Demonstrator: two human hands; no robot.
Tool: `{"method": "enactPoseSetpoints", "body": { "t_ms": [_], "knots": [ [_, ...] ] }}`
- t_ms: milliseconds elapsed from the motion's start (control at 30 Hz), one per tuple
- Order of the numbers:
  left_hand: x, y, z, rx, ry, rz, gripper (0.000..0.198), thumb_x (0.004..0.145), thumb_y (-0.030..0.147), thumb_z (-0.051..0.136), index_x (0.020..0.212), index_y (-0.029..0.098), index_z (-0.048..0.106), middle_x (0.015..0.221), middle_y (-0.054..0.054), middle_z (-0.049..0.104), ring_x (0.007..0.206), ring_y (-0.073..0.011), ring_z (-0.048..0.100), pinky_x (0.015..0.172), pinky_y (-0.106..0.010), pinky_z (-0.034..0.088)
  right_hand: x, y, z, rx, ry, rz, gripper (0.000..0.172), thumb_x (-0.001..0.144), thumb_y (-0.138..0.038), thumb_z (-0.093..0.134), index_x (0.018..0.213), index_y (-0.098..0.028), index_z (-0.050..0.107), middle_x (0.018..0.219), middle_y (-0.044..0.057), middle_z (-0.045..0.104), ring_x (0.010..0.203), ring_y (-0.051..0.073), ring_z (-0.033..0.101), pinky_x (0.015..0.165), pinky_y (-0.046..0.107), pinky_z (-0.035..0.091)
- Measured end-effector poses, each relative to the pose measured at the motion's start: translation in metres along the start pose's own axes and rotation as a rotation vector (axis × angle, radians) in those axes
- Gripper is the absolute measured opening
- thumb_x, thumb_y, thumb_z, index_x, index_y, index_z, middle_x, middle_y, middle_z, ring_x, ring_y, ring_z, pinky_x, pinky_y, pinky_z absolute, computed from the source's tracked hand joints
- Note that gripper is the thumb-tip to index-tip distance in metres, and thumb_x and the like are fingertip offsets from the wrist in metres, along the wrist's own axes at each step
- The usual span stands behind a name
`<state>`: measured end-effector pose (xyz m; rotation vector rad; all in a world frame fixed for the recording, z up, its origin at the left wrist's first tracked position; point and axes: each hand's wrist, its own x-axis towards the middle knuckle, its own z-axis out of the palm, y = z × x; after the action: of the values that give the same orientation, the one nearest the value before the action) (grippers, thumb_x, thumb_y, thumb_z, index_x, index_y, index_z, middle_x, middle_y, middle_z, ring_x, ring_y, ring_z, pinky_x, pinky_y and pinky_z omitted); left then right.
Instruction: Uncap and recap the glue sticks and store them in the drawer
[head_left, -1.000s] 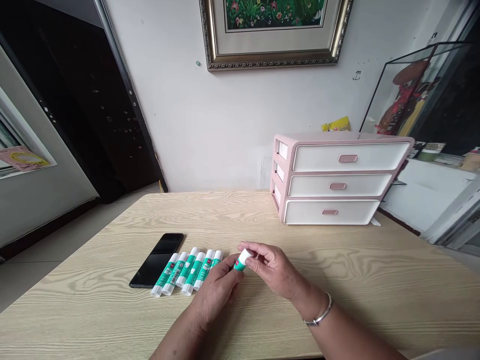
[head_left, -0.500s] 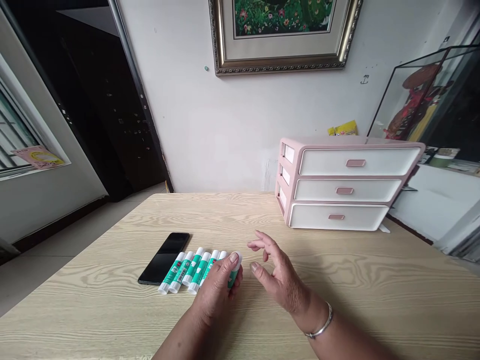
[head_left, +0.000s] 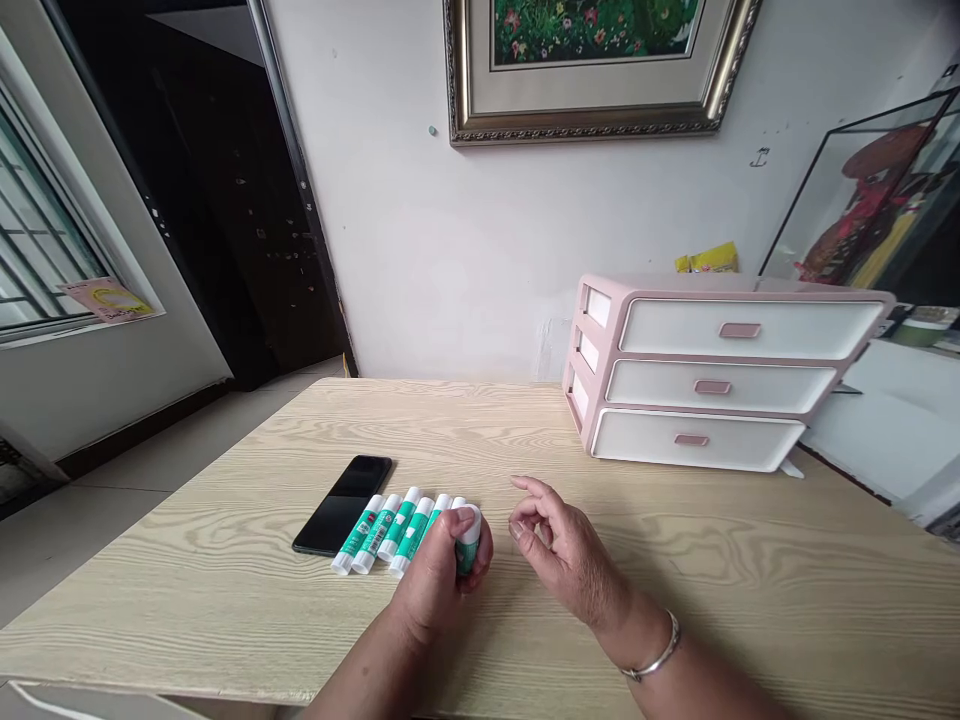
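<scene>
Beyond left hand's [head_left: 435, 585] glue stick [head_left: 468, 537], drawers [head_left: 712, 386] closed.

Bare tabletop [head_left: 675, 540] lies open rightward; the glue stick row [head_left: 394, 520], phone [head_left: 343, 505] and drawer unit [head_left: 712, 385] block elsewhere.

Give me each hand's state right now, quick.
Left hand: closed around a glue stick.
Right hand: open, loosely curled, holding nothing.

Soft even daylight, sharp focus, edges bowed by wide lens
</scene>
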<state>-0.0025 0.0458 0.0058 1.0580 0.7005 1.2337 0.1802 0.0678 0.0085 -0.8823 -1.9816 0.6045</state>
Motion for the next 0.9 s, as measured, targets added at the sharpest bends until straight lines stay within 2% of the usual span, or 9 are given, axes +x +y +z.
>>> {"method": "enactPoseSetpoints", "body": {
  "t_ms": [267, 400, 533, 633, 700, 767, 900],
  "knots": [
    [0.000, 0.001, 0.000, -0.008, 0.009, 0.007, 0.049, 0.088, 0.049, 0.043, 0.051, 0.017, 0.049, 0.048, 0.003, 0.038, 0.039, -0.0074, 0.031, 0.040, -0.023, 0.016, 0.001, -0.003, -0.002, -0.004, -0.017, -0.003, 0.042, 0.099, -0.029, 0.052, 0.140, -0.023, 0.045, 0.089, 0.000, 0.070, 0.075, 0.013, 0.061, 0.076, 0.027, 0.050],
    [0.000, 0.003, 0.002, 0.014, 0.067, 0.015, 0.052, 0.091, 0.053, 0.040, 0.053, 0.018, 0.049, 0.048, 0.003, 0.038, 0.039, -0.0074, 0.031, 0.040, -0.023, 0.017, 0.000, -0.004, -0.003, -0.004, -0.022, -0.006, 0.039, 0.099, -0.030, 0.052, 0.137, -0.023, 0.048, 0.086, -0.001, 0.069, 0.073, 0.013, 0.060, 0.075, 0.027, 0.049],
    [0.001, 0.001, 0.001, 0.160, 0.149, -0.014, 0.056, 0.095, 0.061, 0.034, 0.063, 0.018, 0.053, 0.053, 0.002, 0.045, 0.044, -0.0096, 0.038, 0.042, -0.024, 0.025, 0.000, -0.005, -0.003, 0.015, -0.031, 0.014, 0.033, 0.099, -0.032, 0.053, 0.131, -0.023, 0.053, 0.086, -0.001, 0.069, 0.072, 0.012, 0.060, 0.075, 0.026, 0.049],
    [0.001, -0.003, 0.000, 0.373, 0.121, -0.043, 0.056, 0.097, 0.063, 0.032, 0.070, 0.019, 0.055, 0.057, 0.002, 0.049, 0.052, -0.0117, 0.044, 0.051, -0.025, 0.035, 0.000, -0.007, 0.000, 0.121, -0.068, 0.047, 0.027, 0.099, -0.035, 0.054, 0.123, -0.023, 0.058, 0.086, 0.000, 0.068, 0.074, 0.013, 0.061, 0.073, 0.025, 0.049],
    [0.001, -0.003, 0.001, 0.476, 0.077, -0.021, 0.053, 0.099, 0.060, 0.033, 0.078, 0.018, 0.059, 0.066, 0.000, 0.055, 0.059, -0.0131, 0.048, 0.058, -0.026, 0.039, 0.001, -0.007, 0.004, 0.221, -0.112, 0.087, 0.024, 0.098, -0.039, 0.055, 0.115, -0.023, 0.060, 0.091, 0.001, 0.069, 0.080, 0.014, 0.063, 0.075, 0.026, 0.050],
    [0.000, -0.001, 0.004, 0.522, 0.050, -0.002, 0.049, 0.099, 0.057, 0.034, 0.095, 0.018, 0.064, 0.084, -0.002, 0.063, 0.071, -0.0150, 0.054, 0.063, -0.026, 0.042, 0.001, -0.004, 0.009, 0.305, -0.141, 0.145, 0.025, 0.097, -0.043, 0.057, 0.111, -0.022, 0.059, 0.097, 0.003, 0.070, 0.086, 0.017, 0.064, 0.077, 0.028, 0.052],
    [-0.001, 0.009, 0.014, 0.611, -0.038, 0.006, 0.046, 0.100, 0.051, 0.039, 0.127, 0.021, 0.061, 0.116, -0.006, 0.066, 0.098, -0.0205, 0.059, 0.081, -0.030, 0.047, 0.004, 0.011, 0.019, 0.420, -0.123, 0.251, 0.031, 0.093, -0.049, 0.059, 0.108, -0.021, 0.057, 0.095, 0.004, 0.069, 0.086, 0.018, 0.063, 0.076, 0.029, 0.052]
  ]
}}
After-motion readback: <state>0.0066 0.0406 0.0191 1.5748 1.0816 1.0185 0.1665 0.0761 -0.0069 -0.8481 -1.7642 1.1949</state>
